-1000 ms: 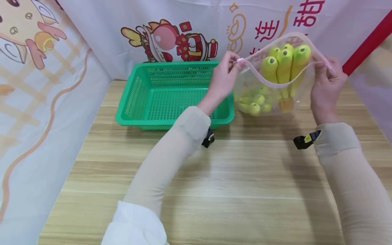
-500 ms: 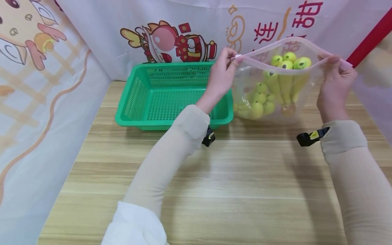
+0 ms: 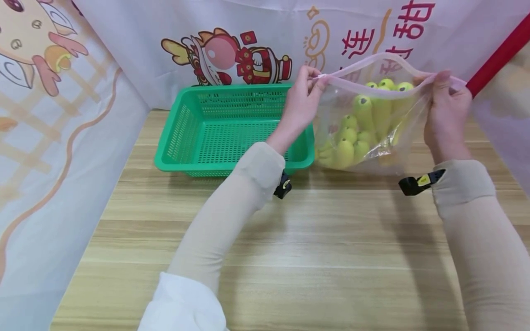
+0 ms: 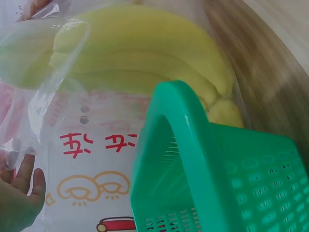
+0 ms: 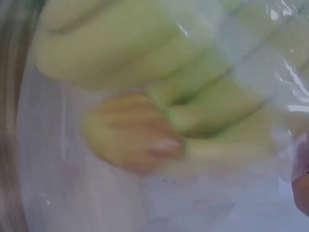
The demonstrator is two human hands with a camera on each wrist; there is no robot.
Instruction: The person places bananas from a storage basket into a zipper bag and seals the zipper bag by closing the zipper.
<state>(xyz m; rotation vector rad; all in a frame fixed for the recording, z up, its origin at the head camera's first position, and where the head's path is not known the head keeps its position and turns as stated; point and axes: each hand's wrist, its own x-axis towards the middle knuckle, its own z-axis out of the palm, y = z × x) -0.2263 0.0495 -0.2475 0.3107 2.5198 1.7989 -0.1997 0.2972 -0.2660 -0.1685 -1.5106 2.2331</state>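
Bag of bananas held by its pink rim, right of the basket

At far left a printed cloth slopes along the edge of the wood-grain desk. Next on the desk stands the green basket, its mesh floor in view, below a cartoon figure on the back cloth. The left hand reaches over the basket's right end and pinches the bag's left top corner by the white slider; a rolled beige sleeve covers the arm behind it.

Then comes the clear bag, just beside the basket; whether the two touch, I cannot tell. Its mouth gapes, the back of the rim arching above the front. Inside, bananas lie bunched low at the left, while others stand with their tips up around the front rim. The right hand grips the rim near its right end, thumb on top. Beyond it a red strip slants up to the right.
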